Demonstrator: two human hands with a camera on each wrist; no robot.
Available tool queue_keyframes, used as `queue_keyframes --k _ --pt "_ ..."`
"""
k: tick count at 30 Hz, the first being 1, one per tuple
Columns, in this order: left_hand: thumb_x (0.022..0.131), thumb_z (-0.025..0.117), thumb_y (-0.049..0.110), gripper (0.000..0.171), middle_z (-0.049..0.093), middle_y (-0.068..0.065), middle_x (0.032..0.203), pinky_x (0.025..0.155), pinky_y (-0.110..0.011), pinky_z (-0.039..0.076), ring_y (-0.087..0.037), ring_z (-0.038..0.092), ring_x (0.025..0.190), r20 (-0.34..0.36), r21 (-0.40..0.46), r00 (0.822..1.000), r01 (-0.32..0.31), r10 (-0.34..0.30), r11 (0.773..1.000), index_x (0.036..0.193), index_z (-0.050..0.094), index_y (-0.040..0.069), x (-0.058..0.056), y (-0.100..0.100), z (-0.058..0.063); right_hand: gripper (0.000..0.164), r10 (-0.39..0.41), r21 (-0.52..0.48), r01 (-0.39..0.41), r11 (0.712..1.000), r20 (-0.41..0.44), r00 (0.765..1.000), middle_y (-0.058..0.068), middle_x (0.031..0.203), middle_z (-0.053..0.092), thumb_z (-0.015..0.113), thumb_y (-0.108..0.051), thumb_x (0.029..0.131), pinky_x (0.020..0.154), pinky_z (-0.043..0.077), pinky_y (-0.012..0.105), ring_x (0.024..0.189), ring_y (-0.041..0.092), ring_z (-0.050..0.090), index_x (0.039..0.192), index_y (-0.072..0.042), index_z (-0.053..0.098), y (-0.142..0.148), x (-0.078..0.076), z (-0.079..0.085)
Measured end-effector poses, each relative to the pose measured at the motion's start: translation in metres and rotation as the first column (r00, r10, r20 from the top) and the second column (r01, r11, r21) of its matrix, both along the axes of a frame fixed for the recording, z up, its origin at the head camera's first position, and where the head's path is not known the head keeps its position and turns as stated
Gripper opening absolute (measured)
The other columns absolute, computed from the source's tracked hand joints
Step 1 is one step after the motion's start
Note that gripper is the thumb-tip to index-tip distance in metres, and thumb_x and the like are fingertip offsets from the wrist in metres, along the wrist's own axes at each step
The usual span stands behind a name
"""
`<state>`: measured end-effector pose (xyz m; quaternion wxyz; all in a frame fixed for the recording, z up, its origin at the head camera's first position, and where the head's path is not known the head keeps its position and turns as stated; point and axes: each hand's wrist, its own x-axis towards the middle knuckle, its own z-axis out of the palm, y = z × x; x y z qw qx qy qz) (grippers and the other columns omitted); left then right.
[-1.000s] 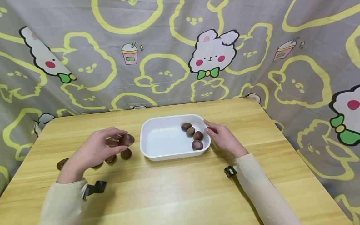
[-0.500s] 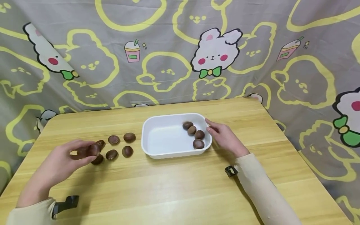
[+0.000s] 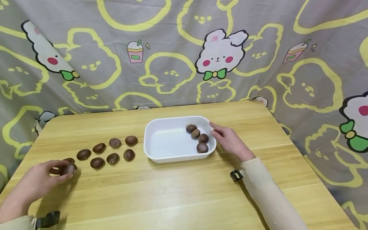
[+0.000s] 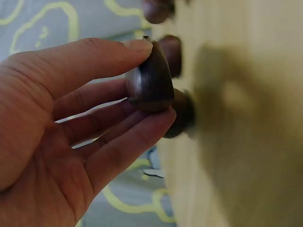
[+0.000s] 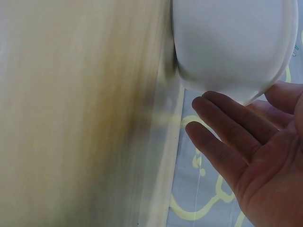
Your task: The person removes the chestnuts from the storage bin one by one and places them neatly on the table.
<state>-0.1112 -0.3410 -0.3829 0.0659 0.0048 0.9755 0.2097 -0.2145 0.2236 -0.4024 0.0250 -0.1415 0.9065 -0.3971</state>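
Note:
My left hand point(image 3: 40, 180) pinches a dark brown chestnut point(image 3: 69, 169) between thumb and fingertips, at the left end of the chestnuts on the table. In the left wrist view that chestnut point(image 4: 151, 82) shows edge-on between thumb and fingers. Another chestnut point(image 3: 69, 160) is partly hidden behind it. Two rough rows of chestnuts point(image 3: 97, 163) run from there toward the white tray point(image 3: 161, 158). Inside the tray, several chestnuts point(image 3: 202, 148) line its right end. My right hand point(image 3: 230, 140) holds the tray's right rim, thumb lapping over it, other fingers along the outer wall point(image 5: 227, 47).
The wooden table point(image 3: 184, 198) reaches back to a grey curtain point(image 3: 169, 41) printed with yellow outlines and white rabbits. A black strap point(image 3: 49, 219) sits at the left wrist, and a black clip point(image 3: 236, 175) at the right sleeve.
My left hand has moved left and toward me along the chestnuts with a chestnut in its fingers, uncovering the rows on the table. The right hand and the tray stay in place.

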Motion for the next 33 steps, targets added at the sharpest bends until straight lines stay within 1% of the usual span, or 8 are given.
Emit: queue_keyframes --k 3,6,9,12,16,26,32,33 --pt "0.073 0.071 0.043 0.060 0.065 -0.009 0.085 0.056 -0.029 0.046 -0.026 0.062 0.074 0.019 -0.010 1.000 0.011 -0.011 1.000 0.110 0.058 -0.003 -0.002 -0.003 -0.007 0.045 0.006 -0.007 -0.006 1.000 -0.008 1.000 0.011 0.128 0.047 0.046 -0.032 0.094 0.093 0.038 0.038 0.112 0.017 0.047 0.135 -0.017 0.040 0.000 0.001 0.000" --pt "0.072 0.072 0.041 0.055 0.065 -0.009 0.084 0.057 -0.030 0.046 -0.024 0.062 0.072 0.035 -0.002 0.999 0.031 -0.031 1.000 0.104 0.061 -0.002 -0.003 -0.002 -0.010 0.044 0.004 -0.012 -0.004 1.000 -0.006 1.000 0.010 0.128 0.047 0.046 -0.033 0.094 0.093 0.038 0.038 0.113 0.018 0.046 0.135 -0.017 0.040 0.000 0.001 0.001" --pt "0.071 0.074 0.039 0.053 0.065 -0.010 0.084 0.062 -0.037 0.046 -0.028 0.062 0.074 0.023 -0.012 0.998 0.059 -0.058 0.998 0.101 0.061 -0.003 -0.006 0.003 -0.012 0.045 -0.003 -0.009 0.003 1.000 -0.004 1.000 0.010 0.128 0.047 0.046 -0.033 0.093 0.094 0.037 0.039 0.113 0.018 0.046 0.135 -0.018 0.041 0.000 0.001 0.001" --pt "0.070 0.074 0.036 0.055 0.063 -0.019 0.088 0.068 -0.048 0.044 -0.040 0.058 0.083 -0.002 -0.051 0.997 0.080 -0.080 0.996 0.102 0.060 -0.006 -0.008 0.006 -0.012 0.044 -0.003 -0.006 0.003 1.000 -0.009 1.000 0.010 0.128 0.047 0.046 -0.033 0.094 0.094 0.037 0.038 0.114 0.018 0.046 0.135 -0.018 0.040 0.000 0.002 0.000" --pt "0.071 0.074 0.037 0.060 0.057 -0.030 0.097 0.070 -0.055 0.041 -0.053 0.048 0.091 0.018 -0.084 0.997 0.081 -0.080 0.993 0.105 0.057 -0.010 -0.010 0.006 -0.011 0.044 0.000 -0.001 0.000 1.000 -0.014 1.000 0.008 0.128 0.047 0.046 -0.033 0.094 0.093 0.038 0.037 0.113 0.016 0.046 0.135 -0.019 0.041 0.000 0.001 0.000" --pt "0.070 0.074 0.037 0.065 0.053 -0.035 0.100 0.071 -0.057 0.040 -0.055 0.045 0.092 0.036 -0.103 0.997 0.074 -0.071 0.992 0.106 0.054 -0.012 -0.012 0.004 -0.013 0.044 0.010 -0.008 -0.010 1.000 -0.016 1.000 0.009 0.128 0.047 0.046 -0.033 0.094 0.092 0.039 0.037 0.111 0.014 0.047 0.135 -0.017 0.040 -0.001 -0.001 0.002" --pt "0.071 0.075 0.033 0.064 0.051 -0.037 0.104 0.068 -0.054 0.042 -0.053 0.047 0.091 0.055 -0.096 0.995 0.086 -0.081 0.992 0.107 0.053 -0.014 -0.011 0.010 -0.013 0.044 0.001 -0.007 -0.001 1.000 -0.003 1.000 0.008 0.128 0.047 0.046 -0.032 0.094 0.093 0.038 0.036 0.109 0.013 0.048 0.135 -0.018 0.040 0.000 0.000 0.000" --pt "0.071 0.074 0.033 0.061 0.053 -0.035 0.099 0.066 -0.052 0.043 -0.051 0.050 0.087 0.050 -0.098 0.995 0.089 -0.084 0.991 0.106 0.054 -0.013 -0.010 0.011 -0.012 0.044 0.000 -0.007 0.000 1.000 -0.003 1.000 0.008 0.128 0.047 0.046 -0.032 0.094 0.093 0.039 0.036 0.109 0.013 0.048 0.135 -0.018 0.040 0.001 0.000 0.000"
